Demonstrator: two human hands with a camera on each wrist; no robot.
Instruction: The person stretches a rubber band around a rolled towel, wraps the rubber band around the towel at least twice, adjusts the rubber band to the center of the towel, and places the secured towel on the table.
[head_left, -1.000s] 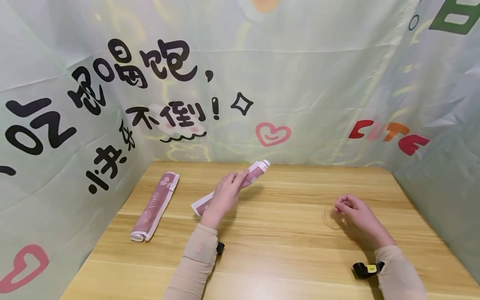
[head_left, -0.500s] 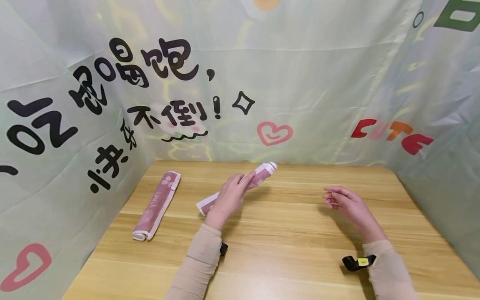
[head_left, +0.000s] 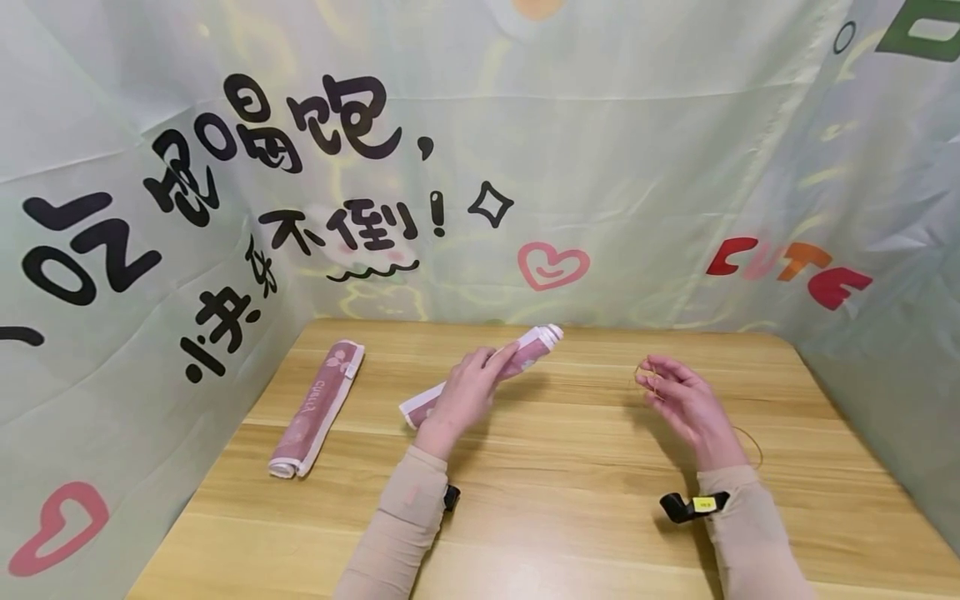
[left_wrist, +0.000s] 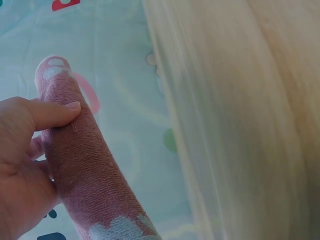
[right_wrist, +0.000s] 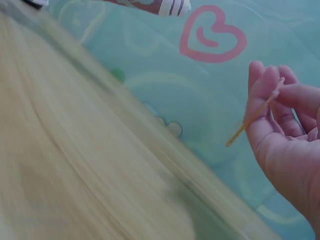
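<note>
"As we looked down at the wooden table (head_left: 562, 517), where did we find the rolled towel (head_left: 528, 357)?"

"We found it slanting in the left hand (head_left: 465, 400), toward the far edge; we could not tell whether it touched the tabletop. A second roll (head_left: 315, 412) lay to its left, well apart."

"And the fingers?"

"On the left, we saw the thumb laid over the top and the other fingers curled round behind, gripping the towel about its middle. The right hand (head_left: 693, 414) seemed to us to pinch a thin band (right_wrist: 244, 126) between thumb and fingertip."

"How did we expect the towel to handle?"

"Light and soft, we judged. Its looped pile looked grippy rather than slippery, and we saw nothing fragile. Our worry was the coil loosening, so we favoured a broad hold round the middle, snug without crushing, away from the white-edged ends, where inner layers could slide out."

"What of the band?"

"Springy, we guessed, and likely to snap if overstretched; a fingertip pinch suited it."
</note>
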